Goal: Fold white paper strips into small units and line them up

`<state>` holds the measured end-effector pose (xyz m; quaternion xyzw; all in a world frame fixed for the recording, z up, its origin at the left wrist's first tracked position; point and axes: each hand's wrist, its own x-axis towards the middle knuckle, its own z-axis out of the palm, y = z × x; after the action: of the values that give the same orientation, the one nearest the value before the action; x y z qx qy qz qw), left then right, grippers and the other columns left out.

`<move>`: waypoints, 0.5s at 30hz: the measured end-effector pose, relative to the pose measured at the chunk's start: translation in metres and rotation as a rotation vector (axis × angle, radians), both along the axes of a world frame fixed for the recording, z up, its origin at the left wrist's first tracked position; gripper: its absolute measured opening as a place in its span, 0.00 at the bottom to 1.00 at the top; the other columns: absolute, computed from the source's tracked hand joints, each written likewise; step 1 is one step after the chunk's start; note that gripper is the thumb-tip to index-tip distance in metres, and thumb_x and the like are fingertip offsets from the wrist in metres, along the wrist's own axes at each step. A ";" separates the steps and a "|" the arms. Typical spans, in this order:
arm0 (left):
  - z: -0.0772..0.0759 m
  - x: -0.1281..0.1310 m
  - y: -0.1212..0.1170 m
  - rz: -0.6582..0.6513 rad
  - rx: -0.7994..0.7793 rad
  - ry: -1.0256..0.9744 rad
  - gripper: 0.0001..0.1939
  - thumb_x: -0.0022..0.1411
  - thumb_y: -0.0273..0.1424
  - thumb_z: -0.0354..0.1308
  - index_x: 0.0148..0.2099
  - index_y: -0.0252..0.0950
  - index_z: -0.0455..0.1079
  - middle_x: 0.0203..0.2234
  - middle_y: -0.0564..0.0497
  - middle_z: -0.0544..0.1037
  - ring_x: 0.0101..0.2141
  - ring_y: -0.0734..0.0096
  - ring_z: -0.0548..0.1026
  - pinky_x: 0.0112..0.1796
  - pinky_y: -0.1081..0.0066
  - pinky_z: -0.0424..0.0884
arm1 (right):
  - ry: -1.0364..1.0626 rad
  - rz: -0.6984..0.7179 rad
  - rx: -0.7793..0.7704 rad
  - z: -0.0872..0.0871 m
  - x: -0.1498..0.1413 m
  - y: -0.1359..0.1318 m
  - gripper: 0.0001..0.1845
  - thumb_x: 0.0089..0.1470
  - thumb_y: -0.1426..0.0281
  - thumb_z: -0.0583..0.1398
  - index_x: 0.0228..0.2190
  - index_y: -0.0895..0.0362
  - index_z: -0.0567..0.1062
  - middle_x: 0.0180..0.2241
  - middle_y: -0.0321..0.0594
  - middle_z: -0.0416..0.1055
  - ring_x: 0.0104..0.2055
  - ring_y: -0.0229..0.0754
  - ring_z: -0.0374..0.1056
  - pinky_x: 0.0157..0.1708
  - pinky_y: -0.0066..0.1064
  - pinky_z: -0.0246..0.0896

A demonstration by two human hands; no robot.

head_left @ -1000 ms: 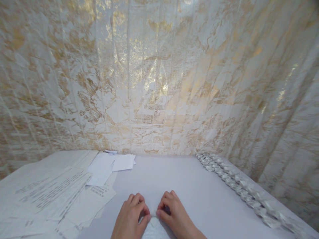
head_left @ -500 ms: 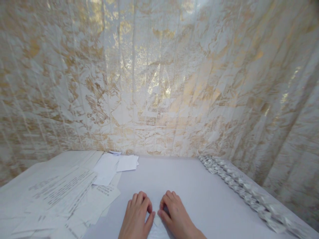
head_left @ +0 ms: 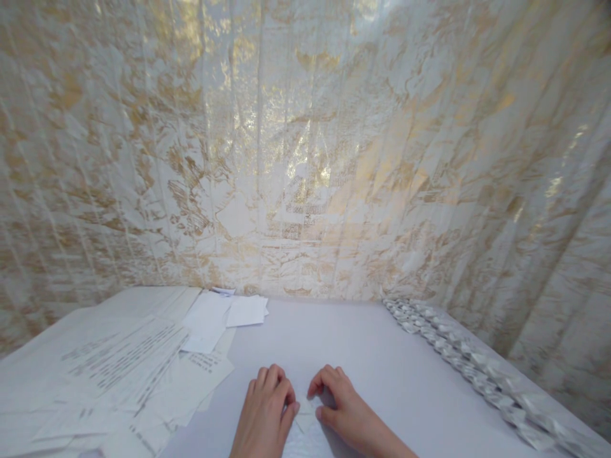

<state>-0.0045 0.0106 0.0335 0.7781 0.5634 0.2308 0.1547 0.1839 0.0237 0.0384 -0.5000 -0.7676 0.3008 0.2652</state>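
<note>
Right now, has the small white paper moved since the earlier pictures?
No: against the table's far edge, the small white paper stays put; the view shifted slightly.

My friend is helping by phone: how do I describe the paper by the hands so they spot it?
Below the gold-patterned cloth, find the pale table and follow it to the bottom middle. The white paper lies there, between the left hand and the right hand. Unlike the printed sheets at left and folded pieces at right, it alone has hands at it.
</note>
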 end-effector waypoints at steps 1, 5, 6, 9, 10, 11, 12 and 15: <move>0.000 0.000 0.000 0.000 -0.003 -0.001 0.05 0.62 0.26 0.54 0.34 0.39 0.70 0.40 0.49 0.72 0.45 0.58 0.68 0.44 0.62 0.62 | 0.015 -0.009 -0.002 -0.001 0.000 0.000 0.19 0.35 0.81 0.54 0.33 0.56 0.72 0.36 0.40 0.70 0.44 0.47 0.64 0.51 0.40 0.52; -0.002 0.000 0.000 -0.003 -0.001 -0.001 0.05 0.61 0.25 0.54 0.34 0.38 0.70 0.40 0.49 0.73 0.45 0.58 0.69 0.44 0.61 0.62 | 0.036 -0.039 0.025 -0.003 -0.004 -0.003 0.15 0.41 0.79 0.55 0.34 0.56 0.72 0.36 0.40 0.70 0.44 0.48 0.64 0.50 0.40 0.53; -0.003 0.000 0.000 -0.002 0.005 0.001 0.05 0.61 0.25 0.54 0.34 0.38 0.70 0.39 0.49 0.73 0.45 0.58 0.69 0.44 0.61 0.62 | 0.021 -0.034 0.037 -0.003 -0.006 -0.004 0.14 0.42 0.78 0.56 0.34 0.56 0.72 0.37 0.40 0.70 0.44 0.48 0.64 0.51 0.41 0.53; -0.004 0.001 -0.002 0.009 0.039 0.005 0.06 0.63 0.25 0.53 0.33 0.38 0.69 0.38 0.49 0.73 0.43 0.59 0.69 0.44 0.61 0.62 | -0.022 -0.013 0.044 -0.003 -0.008 -0.005 0.16 0.40 0.79 0.59 0.35 0.56 0.74 0.39 0.41 0.71 0.46 0.49 0.65 0.54 0.41 0.50; -0.004 0.002 -0.003 0.012 0.049 0.003 0.07 0.63 0.24 0.53 0.33 0.38 0.69 0.38 0.49 0.73 0.43 0.59 0.69 0.44 0.61 0.62 | -0.022 -0.013 0.040 -0.003 -0.007 -0.005 0.16 0.40 0.80 0.60 0.35 0.56 0.74 0.39 0.41 0.71 0.46 0.48 0.65 0.54 0.41 0.50; -0.004 0.002 -0.004 0.010 0.056 0.000 0.07 0.63 0.25 0.53 0.33 0.38 0.69 0.38 0.49 0.73 0.43 0.59 0.69 0.44 0.61 0.62 | -0.015 -0.015 0.038 -0.003 -0.007 -0.004 0.16 0.41 0.80 0.59 0.35 0.56 0.74 0.38 0.40 0.71 0.46 0.48 0.65 0.53 0.40 0.50; -0.004 0.002 -0.004 0.006 0.060 -0.003 0.06 0.63 0.26 0.54 0.33 0.38 0.69 0.38 0.49 0.73 0.43 0.59 0.69 0.44 0.61 0.61 | -0.005 -0.020 0.041 -0.003 -0.006 -0.004 0.15 0.42 0.81 0.59 0.34 0.56 0.74 0.38 0.40 0.71 0.46 0.47 0.65 0.53 0.39 0.51; -0.001 0.002 -0.004 0.000 0.032 -0.005 0.04 0.62 0.28 0.57 0.33 0.38 0.70 0.38 0.49 0.73 0.44 0.58 0.69 0.44 0.61 0.61 | 0.017 -0.031 0.063 -0.002 -0.005 -0.002 0.13 0.43 0.82 0.59 0.33 0.57 0.75 0.36 0.40 0.72 0.44 0.46 0.66 0.50 0.36 0.54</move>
<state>-0.0029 0.0062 0.0330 0.7798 0.5591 0.2419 0.1438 0.1786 0.0213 0.0361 -0.5008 -0.7665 0.2763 0.2919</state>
